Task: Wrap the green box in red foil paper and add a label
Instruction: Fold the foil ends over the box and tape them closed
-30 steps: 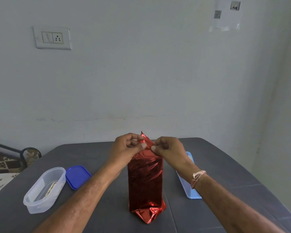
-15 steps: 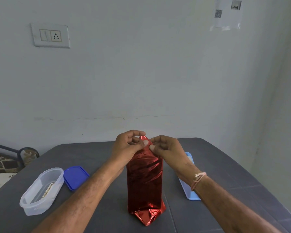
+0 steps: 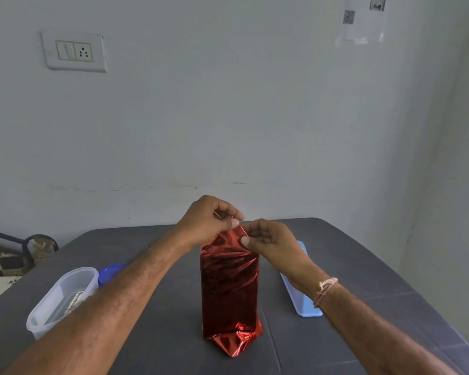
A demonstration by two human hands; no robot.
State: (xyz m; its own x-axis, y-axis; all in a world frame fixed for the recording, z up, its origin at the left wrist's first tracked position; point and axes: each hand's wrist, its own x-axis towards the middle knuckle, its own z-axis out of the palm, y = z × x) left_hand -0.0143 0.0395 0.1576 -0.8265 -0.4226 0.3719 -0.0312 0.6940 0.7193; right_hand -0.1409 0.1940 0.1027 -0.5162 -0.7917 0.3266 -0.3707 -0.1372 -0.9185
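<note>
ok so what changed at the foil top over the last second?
The left hand has lifted slightly above the right hand, and the pointed tip of red foil that stood up between them no longer shows. Both still pinch the foil's top. The wrapped box stays upright on the table; clear container, blue lid and light blue tray unmoved.

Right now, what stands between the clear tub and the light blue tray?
The foil-wrapped box, upright, its top pinched by the left hand and the right hand, as the head view shows.
</note>
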